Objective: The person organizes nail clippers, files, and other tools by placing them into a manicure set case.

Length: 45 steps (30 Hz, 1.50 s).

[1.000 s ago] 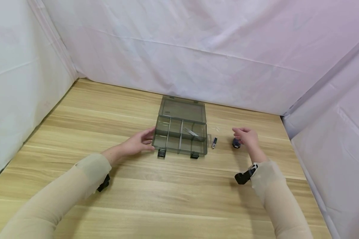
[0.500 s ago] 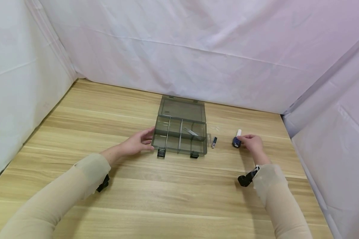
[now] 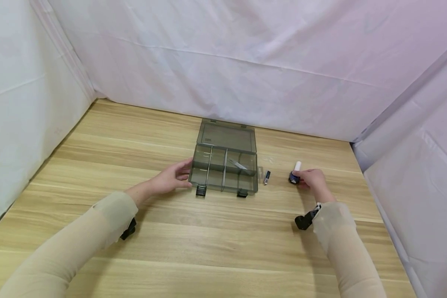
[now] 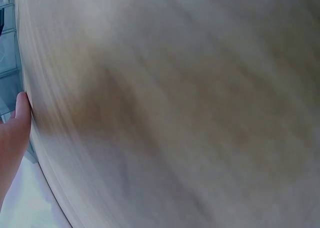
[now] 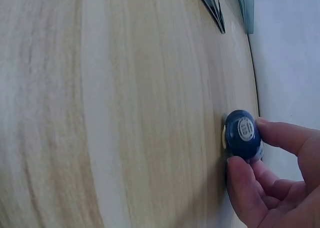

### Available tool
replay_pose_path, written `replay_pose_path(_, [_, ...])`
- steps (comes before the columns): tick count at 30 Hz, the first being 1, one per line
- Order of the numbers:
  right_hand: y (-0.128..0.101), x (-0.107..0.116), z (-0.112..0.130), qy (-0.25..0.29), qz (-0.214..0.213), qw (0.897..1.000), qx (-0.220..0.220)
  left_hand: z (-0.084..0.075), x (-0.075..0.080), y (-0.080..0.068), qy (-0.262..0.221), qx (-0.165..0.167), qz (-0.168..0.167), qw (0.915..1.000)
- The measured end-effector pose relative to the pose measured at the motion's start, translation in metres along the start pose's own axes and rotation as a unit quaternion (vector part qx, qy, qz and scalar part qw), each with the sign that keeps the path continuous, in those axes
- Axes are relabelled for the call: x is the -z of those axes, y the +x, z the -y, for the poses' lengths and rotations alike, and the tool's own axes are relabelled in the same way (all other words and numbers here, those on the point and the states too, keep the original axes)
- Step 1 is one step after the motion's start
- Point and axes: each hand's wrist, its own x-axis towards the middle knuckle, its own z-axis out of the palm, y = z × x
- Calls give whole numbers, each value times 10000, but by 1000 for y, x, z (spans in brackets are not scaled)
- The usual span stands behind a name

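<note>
The left hand (image 3: 171, 179) rests with relaxed fingers against the left wall of the smoky, translucent plastic organizer box (image 3: 223, 165), whose lid lies open. Right of the box lies a small battery (image 3: 267, 177), possibly. Further right, the right hand (image 3: 311, 179) pinches a round blue-capped bottle (image 3: 294, 177) lying on the wood-grain table (image 3: 208, 231); its cap emblem is unreadable.

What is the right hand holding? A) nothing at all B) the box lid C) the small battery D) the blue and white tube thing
D: the right hand pinches the blue and white tube on the table, its fingers curled round the blue end; the small battery lies apart, beside the open box.
</note>
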Motion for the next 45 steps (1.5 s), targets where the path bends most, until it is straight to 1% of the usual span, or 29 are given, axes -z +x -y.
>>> replay_pose_path(4, [0,-2,3,308,-21,9995,-64,0,0,0,-57,-33,1,10000])
replay_pose_path(7, [1,-2,3,370,3,9992,-118,1,0,0,-70,-56,-7,10000])
replay_pose_path(12, [-1,0,1,498,257,9984,-3,1,0,0,-35,-69,-46,10000])
replay_pose_path(16, [0,3,-2,780,405,9961,33,1,-1,1,-23,-99,-74,9999])
replay_pose_path(23, [2,4,-3,1190,564,9912,-142,0,-1,0,-45,-52,-69,10000])
replay_pose_path(30, [0,2,2,1308,912,9872,-63,0,-1,1,-102,-5,-71,9999])
replay_pose_path(36, [-7,1,12,1501,1107,9824,63,-1,-1,0,-112,-12,-57,9999])
replay_pose_path(45, [-14,-5,22,1342,1213,9832,258,0,0,1,-77,-30,-37,10000])
